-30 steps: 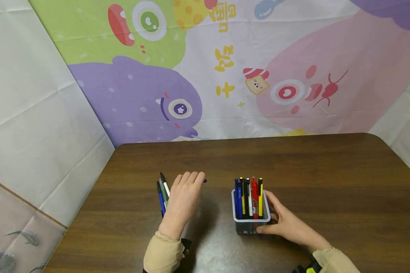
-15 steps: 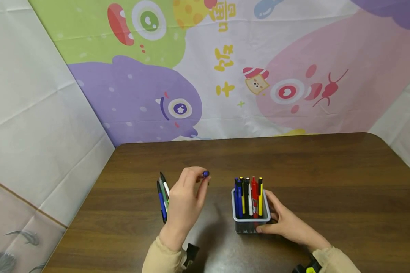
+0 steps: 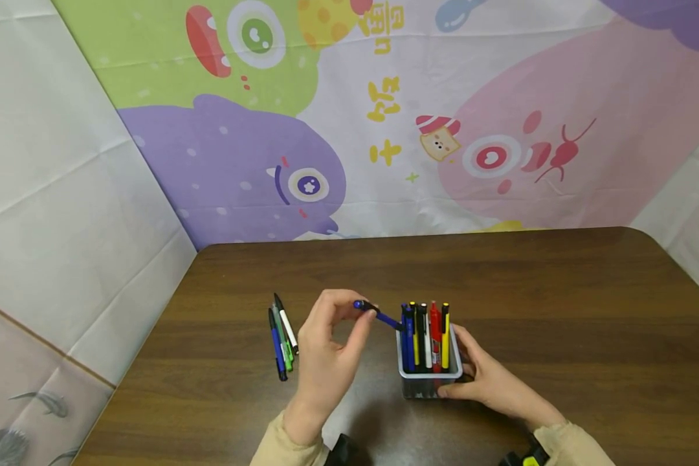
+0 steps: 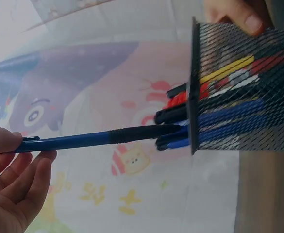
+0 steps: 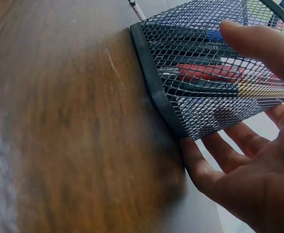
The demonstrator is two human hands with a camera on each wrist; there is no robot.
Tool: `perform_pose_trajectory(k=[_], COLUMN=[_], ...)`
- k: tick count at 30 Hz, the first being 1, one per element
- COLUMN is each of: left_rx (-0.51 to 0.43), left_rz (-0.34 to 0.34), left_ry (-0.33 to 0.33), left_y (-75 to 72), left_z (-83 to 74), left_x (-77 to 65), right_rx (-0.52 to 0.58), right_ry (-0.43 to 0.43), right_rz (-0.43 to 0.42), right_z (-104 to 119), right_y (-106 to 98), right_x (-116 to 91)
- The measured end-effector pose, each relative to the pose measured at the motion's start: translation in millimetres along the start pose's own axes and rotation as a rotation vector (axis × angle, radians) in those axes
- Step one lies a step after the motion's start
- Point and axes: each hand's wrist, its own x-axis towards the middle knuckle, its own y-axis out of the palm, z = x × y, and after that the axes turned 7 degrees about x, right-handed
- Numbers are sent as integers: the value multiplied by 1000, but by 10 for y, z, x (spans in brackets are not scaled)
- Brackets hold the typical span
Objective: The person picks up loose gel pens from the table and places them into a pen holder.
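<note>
My left hand point(image 3: 326, 356) pinches the end of a blue pen point(image 3: 389, 320) between thumb and fingers. In the left wrist view that pen point(image 4: 83, 141) points at the open top of a black mesh pen holder point(image 4: 193, 97), its dark grip end overlapping the pens there; whether it touches them I cannot tell. My right hand point(image 3: 495, 385) holds the pen holder point(image 3: 430, 376) from the right side, thumb in front and fingers behind. Blue, yellow, black, white and red pens stand upright inside. The right wrist view shows the thumb and fingers on opposite sides of the mesh point(image 5: 205, 97).
Left of my left hand lie a blue pen point(image 3: 277, 346), a green pen point(image 3: 287, 356) and a white pen point(image 3: 287, 327) on the brown wooden table point(image 3: 180, 388). A cartoon-printed cloth point(image 3: 384, 194) hangs behind the table's far edge.
My left hand has lifted from beside the loose pens and moved right with the blue pen, which has turned toward the pen holder. My right hand and the holder have stayed put.
</note>
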Motion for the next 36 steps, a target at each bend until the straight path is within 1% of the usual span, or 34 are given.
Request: perform_pose_trajectory(k=[2,11,14,19,25,28,31,36], left_rx=[3,62,54,33,32,35,65,130], left_rz=[18,107,125,169,206,258,322,394], left_ry=[-20,-57,-79,-147,-170,-202,-230,-234], left_y=[31,115,138,183,230,242,260,300], left_z=[-9,-6,3,17,62,83,100,130], left_x=[-21,-78,-93,-125,-156,-172,-188,-217], right_rx=[-7,-8,-2,4,0,-6,-5,-1], right_ry=[-4,-11,-11,-12,-2,4,8,-10], right_rz=[-2,-2,-1,0,-1,-1,-1,6], right_z=[-3,-4,-4,-5,2,7,12,11], right_y=[-1,2,1,-1,-1,0,2,4], right_x=[0,-1,-1,-2,0,-3,-6,-8])
